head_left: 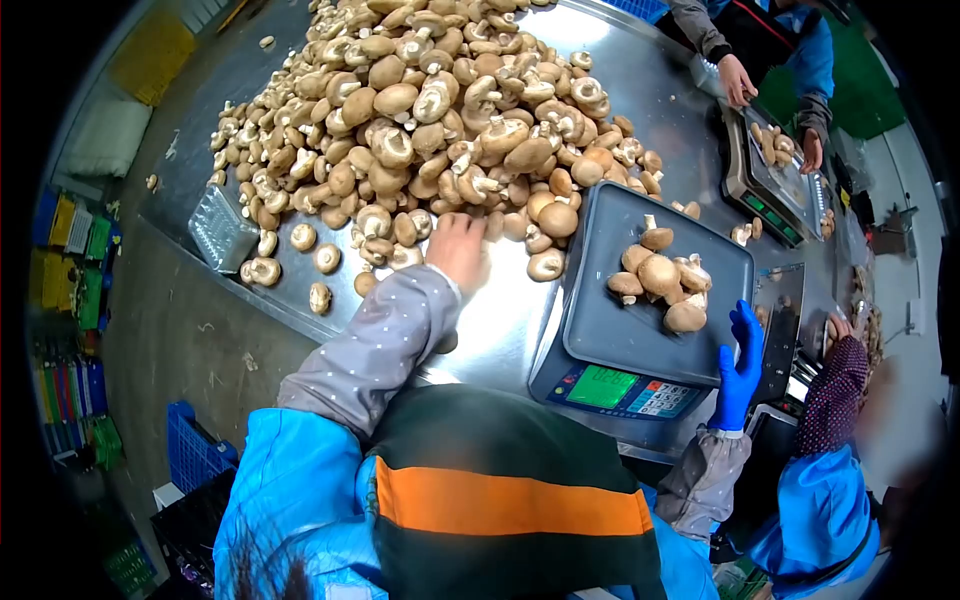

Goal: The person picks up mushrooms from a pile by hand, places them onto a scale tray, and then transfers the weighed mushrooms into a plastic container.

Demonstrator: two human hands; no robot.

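My left hand [459, 252] is bare and reaches to the near edge of a large heap of mushrooms [400, 110]. Its fingers bend down against the mushrooms there, with the tips hidden and part of the hand blurred. My right hand [739, 366], in a blue glove, is held beside the right edge of a digital scale [620, 392] with its fingers apart and nothing in them. On the scale's grey tray [610, 335] lies a small group of mushrooms [658, 275]. The green display is lit, but its digits are hard to read.
A clear plastic punnet [221, 230] lies on the metal table [185, 195], left of the heap. At the upper right, a co-worker's hands are at a second scale [765, 185] holding mushrooms. Another person's sleeve [832, 395] is at right. A blue crate [195, 450] stands at lower left.
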